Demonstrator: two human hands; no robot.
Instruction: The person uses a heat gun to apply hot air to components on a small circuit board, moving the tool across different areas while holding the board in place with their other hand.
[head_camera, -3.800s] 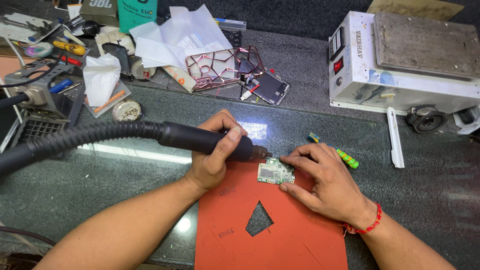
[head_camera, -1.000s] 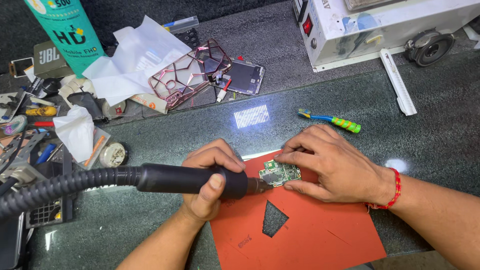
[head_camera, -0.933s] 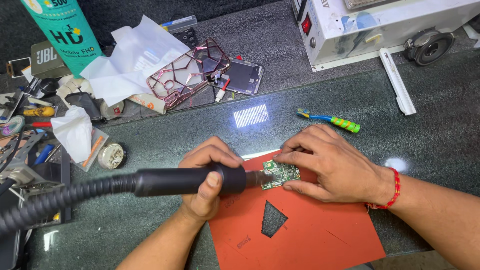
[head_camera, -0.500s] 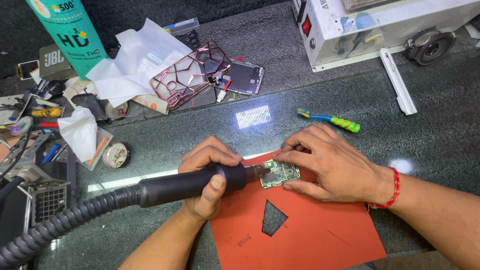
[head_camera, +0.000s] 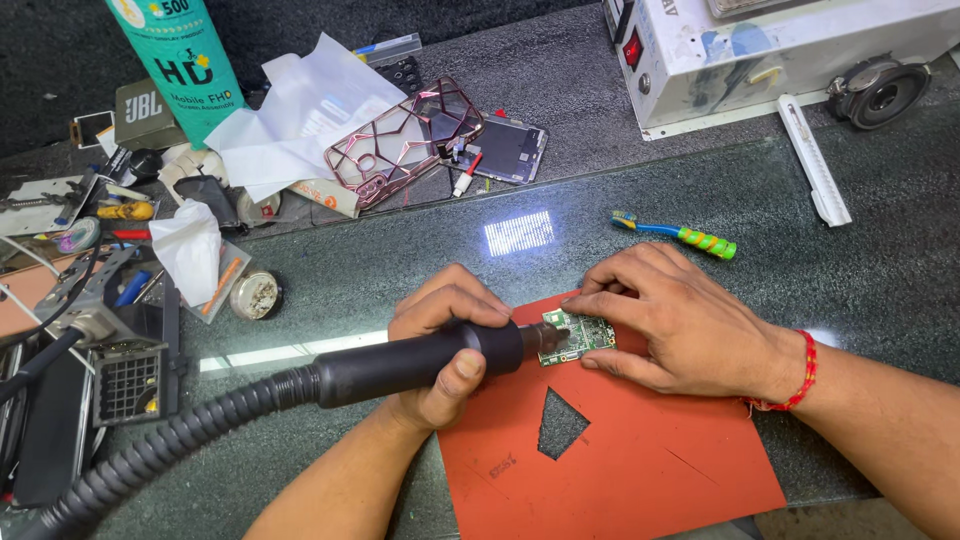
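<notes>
A small green circuit board (head_camera: 578, 337) lies at the top of an orange mat (head_camera: 620, 450) that has a cut-out hole in it. My right hand (head_camera: 672, 325), a red thread on its wrist, presses down on the board with its fingertips. My left hand (head_camera: 447, 345) grips a black hot-air handpiece (head_camera: 400, 365) with a ribbed hose running off to the lower left. Its nozzle tip rests at the board's left edge.
A toothbrush with a green handle (head_camera: 680, 236) lies behind my right hand. A white machine (head_camera: 760, 50) stands at the back right, a white strip (head_camera: 815, 160) beside it. A pink phone case (head_camera: 400, 145), a phone (head_camera: 505, 150), tissues, a round tin (head_camera: 255, 295) and a teal can (head_camera: 180, 60) crowd the back left.
The handpiece hose has swung lower toward the left front corner. Both hands stay on the board and handpiece. The view has shifted since the oldest frame.
</notes>
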